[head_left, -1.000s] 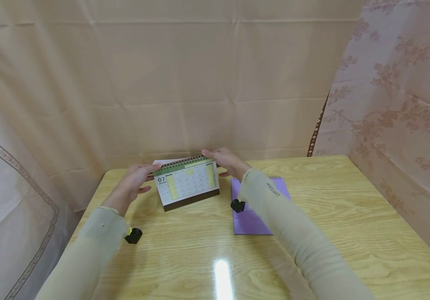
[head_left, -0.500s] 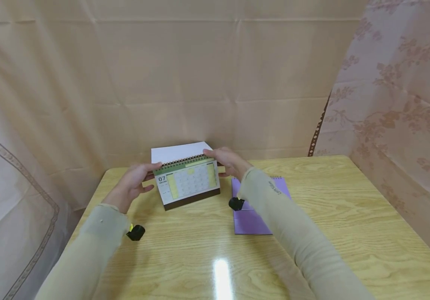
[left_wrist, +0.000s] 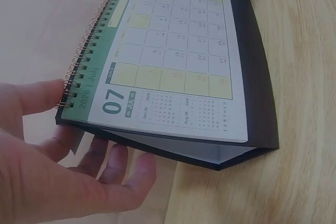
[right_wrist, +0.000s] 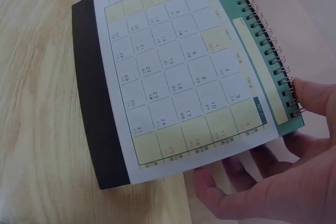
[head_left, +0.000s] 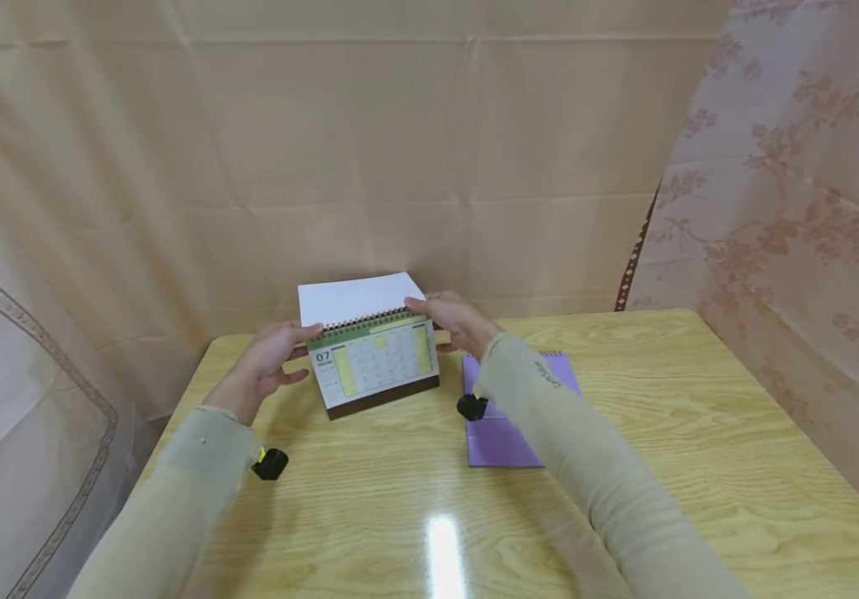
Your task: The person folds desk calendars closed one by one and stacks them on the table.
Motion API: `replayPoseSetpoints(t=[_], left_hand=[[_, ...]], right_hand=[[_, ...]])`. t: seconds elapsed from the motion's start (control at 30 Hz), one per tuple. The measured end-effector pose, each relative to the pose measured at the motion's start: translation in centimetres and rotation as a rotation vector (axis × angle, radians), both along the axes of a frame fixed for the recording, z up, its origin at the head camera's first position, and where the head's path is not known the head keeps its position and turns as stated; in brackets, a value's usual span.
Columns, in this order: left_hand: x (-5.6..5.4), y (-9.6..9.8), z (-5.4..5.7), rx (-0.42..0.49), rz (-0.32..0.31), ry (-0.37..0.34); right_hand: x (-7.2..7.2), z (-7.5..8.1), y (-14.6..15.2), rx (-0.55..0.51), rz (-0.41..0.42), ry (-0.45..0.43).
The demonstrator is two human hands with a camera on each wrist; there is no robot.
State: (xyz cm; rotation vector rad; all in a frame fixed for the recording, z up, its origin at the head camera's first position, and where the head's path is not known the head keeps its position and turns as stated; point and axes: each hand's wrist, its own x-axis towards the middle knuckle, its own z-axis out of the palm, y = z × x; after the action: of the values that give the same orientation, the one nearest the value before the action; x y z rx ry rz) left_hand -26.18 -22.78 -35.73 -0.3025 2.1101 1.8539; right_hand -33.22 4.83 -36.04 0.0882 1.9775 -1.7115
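Note:
A spiral-bound desk calendar (head_left: 380, 358) stands toward the back of the table, its July page facing me above a dark base strip. My left hand (head_left: 272, 358) pinches the left end of its coil edge, thumb on top and fingers beneath, as the left wrist view shows. The right end of that edge is held by my right hand (head_left: 459, 320), thumb on the wire binding (right_wrist: 273, 45). Behind the coil, a white sheet (head_left: 357, 297) sticks out toward the curtain. Under the calendar's left side, the left wrist view shows the hollow of its black stand (left_wrist: 257, 77).
A purple spiral-bound item (head_left: 500, 445) lies right of the calendar, partly hidden by my right forearm. A beige curtain (head_left: 369, 166) hangs along the table's back edge, with a patterned cloth (head_left: 811, 208) at the right. The wooden table (head_left: 668, 416) extends to both sides.
The white sheet behind the coil has come up and shows much more than a second ago. Both hands keep their hold at the calendar's ends, nearly still.

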Motion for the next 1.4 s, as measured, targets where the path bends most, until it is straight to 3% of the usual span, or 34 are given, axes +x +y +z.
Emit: replayPoseSetpoints(t=[0.2, 0.67, 1.03, 1.4], left_hand=[[-0.13, 0.08, 0.19, 0.014, 0.001, -0.032], [0.18, -0.19, 0.38, 0.017, -0.077, -0.072], [0.29, -0.26, 0.01, 0.044, -0.052, -0.025], [0.37, -0.12, 0.24, 0.007, -0.044, 0.016]], right_hand=[[0.04, 0.54, 0.19, 0.048, 0.007, -0.018], [-0.02, 0.44, 0.44, 0.053, 0.041, 0.006], [0.06, 0.05, 0.31, 0.04, 0.012, 0.058], [0.22, 0.11, 0.31, 0.034, 0.017, 0.1]])
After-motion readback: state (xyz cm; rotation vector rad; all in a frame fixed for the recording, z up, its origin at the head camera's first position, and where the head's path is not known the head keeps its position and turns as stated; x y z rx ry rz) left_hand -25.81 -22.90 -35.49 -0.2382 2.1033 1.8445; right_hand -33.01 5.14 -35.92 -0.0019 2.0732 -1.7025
